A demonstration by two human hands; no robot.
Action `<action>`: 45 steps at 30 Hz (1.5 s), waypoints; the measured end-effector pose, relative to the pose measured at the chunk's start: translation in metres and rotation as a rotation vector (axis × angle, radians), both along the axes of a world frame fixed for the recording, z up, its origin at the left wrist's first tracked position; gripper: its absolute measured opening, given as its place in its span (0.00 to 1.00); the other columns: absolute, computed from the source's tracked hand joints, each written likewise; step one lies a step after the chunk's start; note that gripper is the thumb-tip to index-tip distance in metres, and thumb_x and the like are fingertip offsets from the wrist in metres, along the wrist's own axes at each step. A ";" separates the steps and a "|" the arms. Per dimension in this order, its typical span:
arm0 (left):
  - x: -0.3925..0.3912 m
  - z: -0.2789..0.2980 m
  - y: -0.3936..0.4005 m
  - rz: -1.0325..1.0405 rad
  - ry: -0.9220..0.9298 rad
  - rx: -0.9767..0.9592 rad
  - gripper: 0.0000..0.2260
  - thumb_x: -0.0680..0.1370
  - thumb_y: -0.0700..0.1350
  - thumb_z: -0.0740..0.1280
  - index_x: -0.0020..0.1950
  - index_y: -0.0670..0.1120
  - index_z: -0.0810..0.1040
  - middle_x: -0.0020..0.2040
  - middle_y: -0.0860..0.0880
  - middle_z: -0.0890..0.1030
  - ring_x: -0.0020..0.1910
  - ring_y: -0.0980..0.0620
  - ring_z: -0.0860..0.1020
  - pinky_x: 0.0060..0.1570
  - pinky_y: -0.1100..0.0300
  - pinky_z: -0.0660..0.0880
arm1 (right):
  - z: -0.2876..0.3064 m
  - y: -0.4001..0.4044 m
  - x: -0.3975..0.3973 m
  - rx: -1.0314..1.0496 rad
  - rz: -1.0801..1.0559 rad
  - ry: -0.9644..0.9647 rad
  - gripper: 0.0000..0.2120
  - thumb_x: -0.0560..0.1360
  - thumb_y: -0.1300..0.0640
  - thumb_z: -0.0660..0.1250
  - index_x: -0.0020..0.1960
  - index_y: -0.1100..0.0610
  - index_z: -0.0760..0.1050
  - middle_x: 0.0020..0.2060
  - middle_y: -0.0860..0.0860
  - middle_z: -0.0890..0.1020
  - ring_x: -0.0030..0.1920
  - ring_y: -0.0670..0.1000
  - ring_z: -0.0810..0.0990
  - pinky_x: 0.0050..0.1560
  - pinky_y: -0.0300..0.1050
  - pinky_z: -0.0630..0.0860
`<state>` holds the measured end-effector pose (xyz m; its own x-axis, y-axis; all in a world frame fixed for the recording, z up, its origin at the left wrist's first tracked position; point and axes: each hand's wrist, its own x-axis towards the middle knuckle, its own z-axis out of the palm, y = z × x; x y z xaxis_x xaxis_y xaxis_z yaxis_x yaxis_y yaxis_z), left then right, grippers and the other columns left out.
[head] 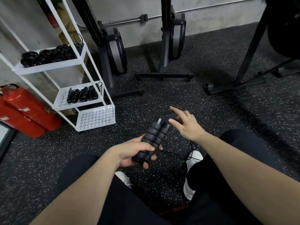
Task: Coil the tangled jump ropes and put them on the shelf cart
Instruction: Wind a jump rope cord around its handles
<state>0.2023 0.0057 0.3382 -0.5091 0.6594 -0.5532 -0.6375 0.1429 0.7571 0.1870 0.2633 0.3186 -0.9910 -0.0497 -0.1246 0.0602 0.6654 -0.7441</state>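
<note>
Keep left hand (133,151) fingers clamped round both jump rope handles (152,138) above the floor, catch the trailing cord (193,148) with the right hand's (189,125) spread fingers, wind even loops.

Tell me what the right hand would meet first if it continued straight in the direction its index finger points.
Probably the thin black rope cord just beyond the fingertips of the right hand, then the speckled black rubber floor. Depth is unclear from this one view.
</note>
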 end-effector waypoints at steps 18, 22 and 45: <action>-0.007 -0.017 0.029 0.590 -0.016 -0.168 0.34 0.63 0.63 0.77 0.64 0.50 0.75 0.48 0.43 0.80 0.39 0.50 0.75 0.30 0.59 0.72 | 0.028 -0.062 0.030 -0.266 0.092 -0.109 0.12 0.87 0.54 0.51 0.69 0.54 0.62 0.42 0.48 0.78 0.34 0.45 0.72 0.34 0.40 0.70; -0.009 -0.016 0.030 0.631 -0.066 -0.062 0.27 0.68 0.57 0.78 0.64 0.47 0.79 0.41 0.47 0.85 0.37 0.51 0.80 0.42 0.54 0.78 | 0.024 -0.082 0.038 -0.277 0.252 -0.202 0.14 0.86 0.57 0.53 0.72 0.52 0.62 0.42 0.42 0.76 0.36 0.40 0.72 0.38 0.36 0.69; -0.018 0.000 -0.003 0.799 -0.289 0.084 0.09 0.75 0.34 0.65 0.55 0.40 0.72 0.42 0.42 0.76 0.41 0.46 0.74 0.32 0.56 0.74 | 0.015 -0.024 0.027 -0.231 0.484 -0.504 0.15 0.86 0.48 0.56 0.54 0.51 0.80 0.28 0.46 0.75 0.31 0.47 0.73 0.35 0.40 0.71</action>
